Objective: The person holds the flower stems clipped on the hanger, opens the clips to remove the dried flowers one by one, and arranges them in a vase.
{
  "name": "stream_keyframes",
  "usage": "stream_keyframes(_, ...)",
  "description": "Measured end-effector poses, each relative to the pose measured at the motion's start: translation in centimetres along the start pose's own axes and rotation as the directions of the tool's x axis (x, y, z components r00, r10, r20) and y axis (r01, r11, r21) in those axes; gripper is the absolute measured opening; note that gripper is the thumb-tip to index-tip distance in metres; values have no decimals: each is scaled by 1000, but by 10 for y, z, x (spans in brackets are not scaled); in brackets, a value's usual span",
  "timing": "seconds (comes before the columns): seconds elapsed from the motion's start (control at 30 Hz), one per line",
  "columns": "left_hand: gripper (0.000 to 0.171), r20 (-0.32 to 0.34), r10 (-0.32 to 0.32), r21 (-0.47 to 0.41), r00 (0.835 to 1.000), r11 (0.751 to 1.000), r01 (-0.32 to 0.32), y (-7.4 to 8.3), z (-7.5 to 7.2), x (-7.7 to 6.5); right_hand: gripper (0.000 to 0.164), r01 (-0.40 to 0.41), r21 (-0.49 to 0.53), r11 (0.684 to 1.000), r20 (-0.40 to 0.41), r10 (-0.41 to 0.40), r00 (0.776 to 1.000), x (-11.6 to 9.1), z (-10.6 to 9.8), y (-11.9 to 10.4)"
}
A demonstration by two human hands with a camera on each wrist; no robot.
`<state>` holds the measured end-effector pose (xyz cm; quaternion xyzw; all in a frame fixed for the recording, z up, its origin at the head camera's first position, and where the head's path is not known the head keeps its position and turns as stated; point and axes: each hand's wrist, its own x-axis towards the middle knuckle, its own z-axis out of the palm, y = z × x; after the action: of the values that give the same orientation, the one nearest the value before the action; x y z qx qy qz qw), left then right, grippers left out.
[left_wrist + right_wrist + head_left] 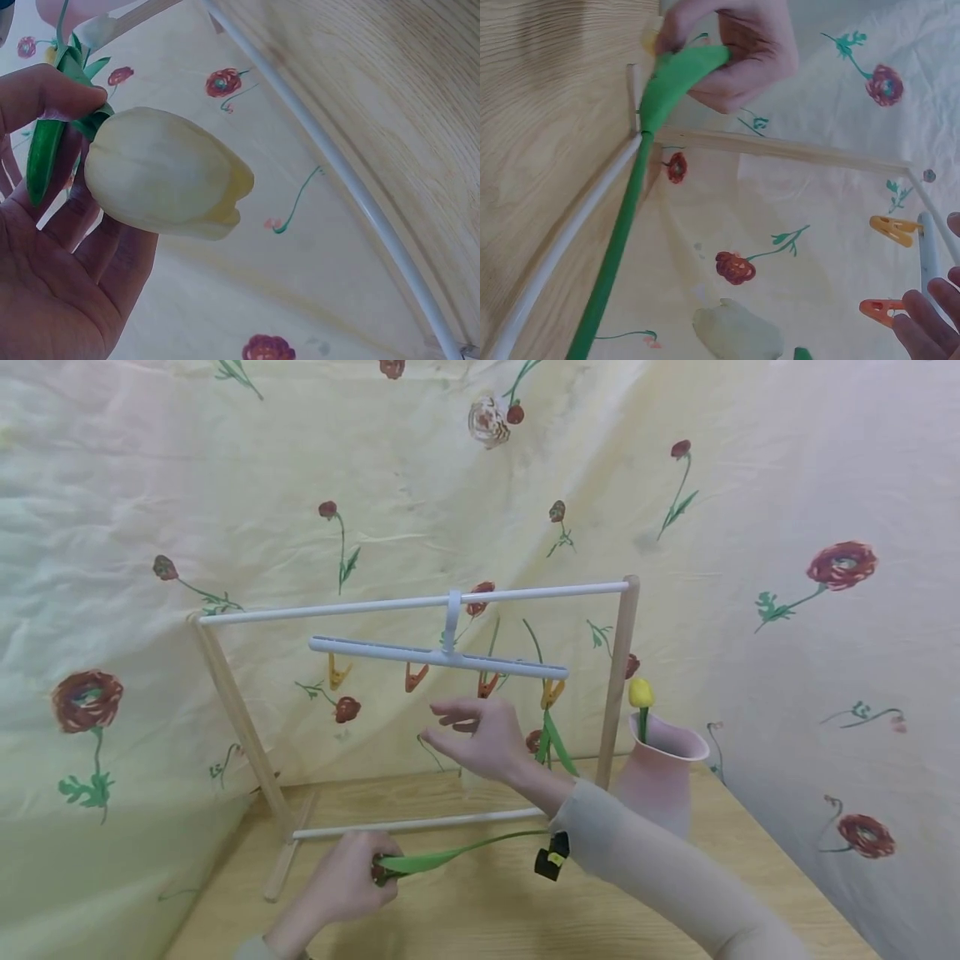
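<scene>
My left hand [345, 878] holds a white tulip [169, 176] low over the table, gripping it just behind the bloom. In the head view the tulip's leaf [427, 861] and stem stretch right, beneath my right forearm. My right hand [483, 739], fingers loosely bent and holding nothing, is raised under a pale blue hanger [397, 652]. Clips hang from the hanger: a yellow clip [337, 673] at left, two orange clips [415, 677] inward, another yellow at right. Green leaves [551, 739] hang below the right yellow clip; my right hand and arm partly hide what hangs there.
The hanger hooks over a white rod [337, 610] of a wooden-legged rack [242, 727]. A pink vase [656, 781] with a yellow tulip [641, 693] stands right of the rack. A black strap piece [551, 857] is at my right wrist. Flower-patterned cloth [420, 485] surrounds the table [450, 910].
</scene>
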<state>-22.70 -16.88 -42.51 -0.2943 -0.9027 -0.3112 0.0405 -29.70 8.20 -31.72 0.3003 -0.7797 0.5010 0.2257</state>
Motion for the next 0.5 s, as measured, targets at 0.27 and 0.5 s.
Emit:
stream_keyframes(0.27, 20, 6, 19, 5, 1000, 1000, -19, -1, -1, 4, 32, 48, -100, 994, 57, -42, 997, -16, -9, 6)
stream_keyframes(0.5, 23, 1, 45, 5, 999, 999, -45, -2, -1, 8, 35, 144, -135, 980, 115, -129, 985, -23, -15, 10)
